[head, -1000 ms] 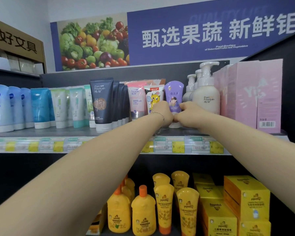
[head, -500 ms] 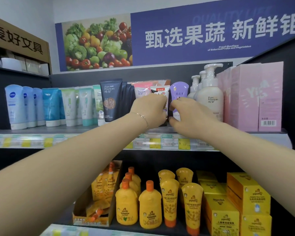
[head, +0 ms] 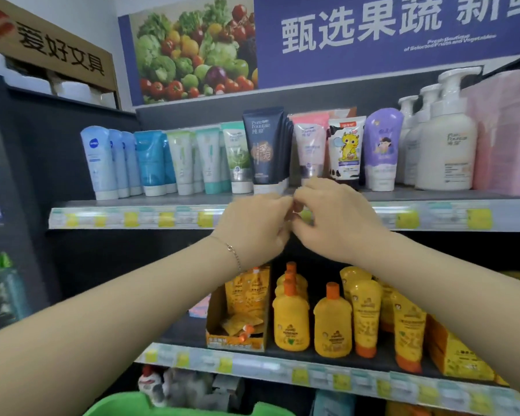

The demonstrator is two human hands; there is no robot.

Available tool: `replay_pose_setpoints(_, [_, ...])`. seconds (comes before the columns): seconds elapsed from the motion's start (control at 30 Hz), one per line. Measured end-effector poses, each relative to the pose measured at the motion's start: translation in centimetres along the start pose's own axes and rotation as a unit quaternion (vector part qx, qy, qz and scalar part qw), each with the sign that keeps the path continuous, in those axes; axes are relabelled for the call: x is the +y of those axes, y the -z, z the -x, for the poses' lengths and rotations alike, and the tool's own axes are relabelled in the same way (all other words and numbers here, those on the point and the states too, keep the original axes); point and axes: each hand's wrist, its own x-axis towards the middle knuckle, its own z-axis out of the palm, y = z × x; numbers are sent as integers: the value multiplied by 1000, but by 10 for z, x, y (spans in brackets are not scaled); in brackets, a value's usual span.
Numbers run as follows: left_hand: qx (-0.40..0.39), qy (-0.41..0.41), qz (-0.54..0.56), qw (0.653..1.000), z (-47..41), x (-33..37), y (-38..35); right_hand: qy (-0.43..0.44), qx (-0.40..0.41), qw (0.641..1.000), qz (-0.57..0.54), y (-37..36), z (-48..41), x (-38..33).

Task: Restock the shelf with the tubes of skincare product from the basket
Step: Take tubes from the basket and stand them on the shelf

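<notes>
Head view, left hand [head: 252, 226] and right hand [head: 336, 223] touching before shelf [head: 433, 196], both curled, grasp unclear.

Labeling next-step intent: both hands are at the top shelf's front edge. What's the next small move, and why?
Probably lower one hand, say the right hand, to the green basket for another tube. It and the left hand meet at the shelf lip, neither visibly holding a tube, and the purple tube stands upright in its row.
</notes>
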Motion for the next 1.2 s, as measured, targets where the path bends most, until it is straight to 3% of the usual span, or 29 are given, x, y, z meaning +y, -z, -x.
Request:
replay_pose_setpoints(0.57, [-187,93,47,977,153,-101,-71,-31,-186,979,-80,-132,45,-135])
replay_pose_setpoints(1.2, [-336,51,118,933,255,-98,-160,-123,-371,917,-80,-206,138,-199])
